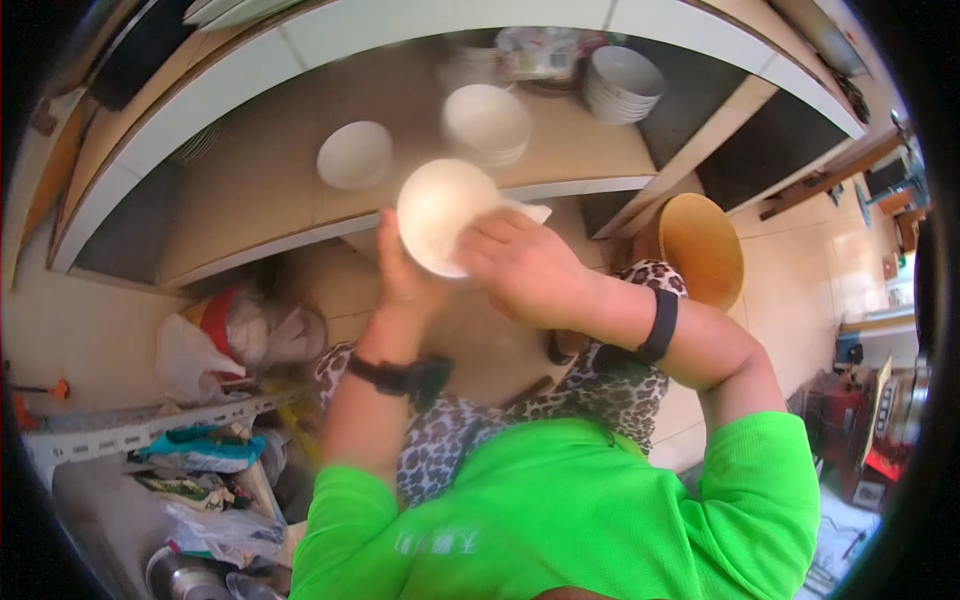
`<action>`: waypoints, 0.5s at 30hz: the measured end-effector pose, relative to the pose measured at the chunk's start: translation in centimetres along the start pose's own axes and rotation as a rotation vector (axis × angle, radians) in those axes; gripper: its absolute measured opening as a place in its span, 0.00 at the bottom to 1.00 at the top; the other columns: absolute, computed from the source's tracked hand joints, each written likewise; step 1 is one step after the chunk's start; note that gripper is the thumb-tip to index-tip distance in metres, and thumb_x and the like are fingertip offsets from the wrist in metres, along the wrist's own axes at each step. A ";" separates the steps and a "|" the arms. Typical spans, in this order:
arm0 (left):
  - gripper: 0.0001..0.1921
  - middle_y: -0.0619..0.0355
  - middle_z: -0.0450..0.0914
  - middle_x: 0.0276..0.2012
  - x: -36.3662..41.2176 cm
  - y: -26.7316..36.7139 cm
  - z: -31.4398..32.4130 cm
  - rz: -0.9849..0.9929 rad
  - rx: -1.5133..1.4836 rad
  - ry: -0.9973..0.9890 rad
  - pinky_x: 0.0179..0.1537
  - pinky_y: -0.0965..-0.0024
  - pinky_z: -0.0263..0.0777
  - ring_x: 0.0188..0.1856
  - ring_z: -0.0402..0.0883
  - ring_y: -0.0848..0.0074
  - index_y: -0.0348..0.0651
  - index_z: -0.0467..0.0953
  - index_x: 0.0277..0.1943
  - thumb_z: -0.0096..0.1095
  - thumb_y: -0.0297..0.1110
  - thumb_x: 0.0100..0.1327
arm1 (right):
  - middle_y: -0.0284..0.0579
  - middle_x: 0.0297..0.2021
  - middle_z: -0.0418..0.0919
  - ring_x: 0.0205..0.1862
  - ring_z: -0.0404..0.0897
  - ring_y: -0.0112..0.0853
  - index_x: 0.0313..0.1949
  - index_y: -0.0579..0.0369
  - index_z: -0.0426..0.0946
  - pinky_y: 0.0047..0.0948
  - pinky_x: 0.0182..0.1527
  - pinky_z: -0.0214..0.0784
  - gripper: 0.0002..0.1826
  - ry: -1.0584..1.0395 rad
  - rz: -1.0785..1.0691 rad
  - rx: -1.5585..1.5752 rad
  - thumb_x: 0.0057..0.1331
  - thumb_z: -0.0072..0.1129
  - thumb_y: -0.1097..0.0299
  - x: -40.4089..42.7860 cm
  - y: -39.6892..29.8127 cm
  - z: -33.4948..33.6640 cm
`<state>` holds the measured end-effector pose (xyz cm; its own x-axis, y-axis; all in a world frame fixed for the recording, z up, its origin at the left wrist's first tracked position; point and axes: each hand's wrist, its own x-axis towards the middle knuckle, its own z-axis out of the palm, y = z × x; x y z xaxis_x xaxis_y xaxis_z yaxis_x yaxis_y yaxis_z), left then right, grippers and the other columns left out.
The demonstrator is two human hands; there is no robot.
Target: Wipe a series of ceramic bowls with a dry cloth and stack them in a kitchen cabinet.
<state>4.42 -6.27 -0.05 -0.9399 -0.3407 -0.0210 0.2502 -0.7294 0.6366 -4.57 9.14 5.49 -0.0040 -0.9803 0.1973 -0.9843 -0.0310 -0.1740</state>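
Note:
A white bowl (pixel 442 202) is tilted with its hollow side towards me. My left hand (pixel 405 262) grips it from the left and below, the thumb up along its side. My right hand (pixel 525 262) lies over the bowl's lower right rim, its fingers blurred against the inside. A white corner of what looks like a cloth or paper (pixel 534 213) sticks out beyond my right fingers; the rest is hidden under that hand. On the shelf just past my hands stand a single white bowl (pixel 355 155) and a stack of white bowls (pixel 486 124).
The low cabinet shelf (pixel 247 202) has a raised front edge. Farther back are another bowl stack (pixel 625 84) and a plastic-wrapped package (pixel 544 54). A yellowish-brown bucket (pixel 705 251) stands at right. Plastic bags (pixel 187 356) and a cluttered metal rack (pixel 165 431) are at left.

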 end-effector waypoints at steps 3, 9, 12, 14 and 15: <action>0.39 0.48 0.66 0.64 0.4 -0.5 -0.5 -0.076 -0.013 0.037 0.66 0.53 0.58 0.65 0.65 0.59 0.40 0.59 0.67 0.33 0.66 0.67 | 0.53 0.55 0.72 0.63 0.66 0.42 0.52 0.62 0.72 0.42 0.63 0.58 0.24 0.189 -0.004 -0.499 0.55 0.51 0.66 -0.6 1.8 1.6; 0.37 0.51 0.71 0.57 -0.2 -1.8 -2.8 -0.168 0.158 -0.024 0.59 0.58 0.67 0.58 0.71 0.63 0.38 0.64 0.63 0.36 0.66 0.67 | 0.66 0.61 0.61 0.64 0.60 0.57 0.64 0.65 0.55 0.46 0.67 0.51 0.44 0.364 0.127 0.647 0.50 0.66 0.66 1.4 -1.5 4.6; 0.39 0.51 0.74 0.54 -0.5 -0.9 -2.9 -0.114 0.099 -0.083 0.55 0.59 0.70 0.53 0.75 0.64 0.38 0.65 0.61 0.38 0.68 0.66 | 0.61 0.52 0.68 0.55 0.66 0.56 0.62 0.65 0.59 0.47 0.61 0.57 0.42 0.588 0.103 0.707 0.48 0.65 0.67 1.0 -3.9 4.7; 0.39 0.50 0.73 0.56 -1.0 -0.2 -0.7 -0.108 -0.001 -0.069 0.57 0.58 0.68 0.55 0.74 0.63 0.39 0.64 0.62 0.38 0.68 0.65 | 0.58 0.50 0.70 0.54 0.67 0.54 0.59 0.65 0.64 0.46 0.60 0.58 0.39 0.565 0.143 0.762 0.47 0.66 0.66 -0.1 -3.4 3.3; 0.40 0.49 0.72 0.58 -1.5 0.0 0.4 -0.123 -0.052 -0.027 0.59 0.58 0.65 0.57 0.72 0.62 0.39 0.64 0.63 0.38 0.69 0.65 | 0.55 0.49 0.71 0.54 0.68 0.52 0.53 0.63 0.68 0.45 0.60 0.59 0.32 0.360 0.144 0.637 0.48 0.64 0.66 -0.6 -3.1 2.3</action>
<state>5.73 -5.54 0.33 -0.9699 -0.2314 -0.0756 0.1436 -0.7946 0.5899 -1.13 9.38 3.72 -0.2900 -0.8623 0.4151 -0.6773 -0.1215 -0.7256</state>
